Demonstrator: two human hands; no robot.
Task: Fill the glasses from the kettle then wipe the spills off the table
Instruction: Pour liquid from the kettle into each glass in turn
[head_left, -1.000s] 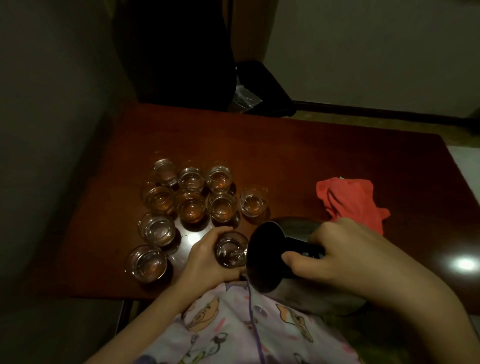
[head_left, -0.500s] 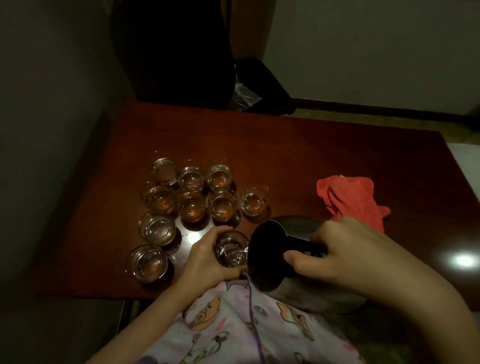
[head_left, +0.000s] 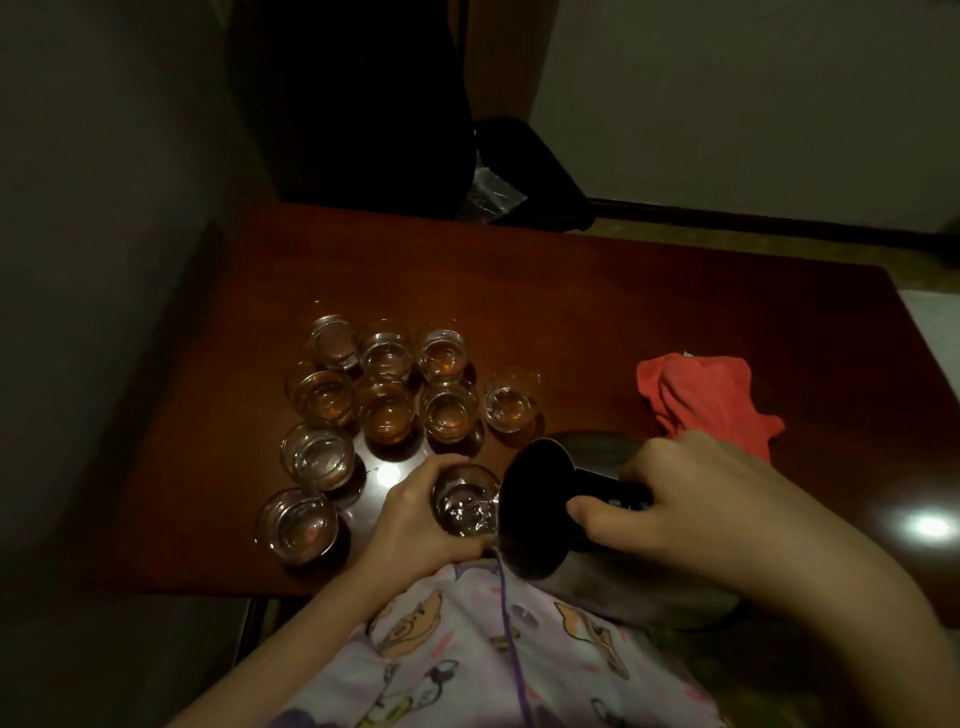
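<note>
- The kettle (head_left: 540, 512) is steel with a dark handle, and it likely feels heavy with water in it. Its smooth wall would slip, so the handle is the sound place to take it.
- The right hand (head_left: 691, 499) comes in from the right with its fingers clenched round that handle. The kettle is tipped over sideways, its mouth turned left toward the glass.
- The glass (head_left: 465, 501) being filled is small, thin and clear, so probably light, breakable and slick once wet. It is best held low round its wall.
- The left hand (head_left: 415, 519) does just that: its fingers wrap the glass near the front edge of the tabletop (head_left: 623, 312), the rim touching the kettle's lip.
- Water glints inside this glass.
- The other glasses (head_left: 387, 395) stand grouped just beyond, most holding liquid.
- The red cloth (head_left: 701, 395) lies crumpled to the right, untouched. It looks soft, and it would do for wiping.
</note>
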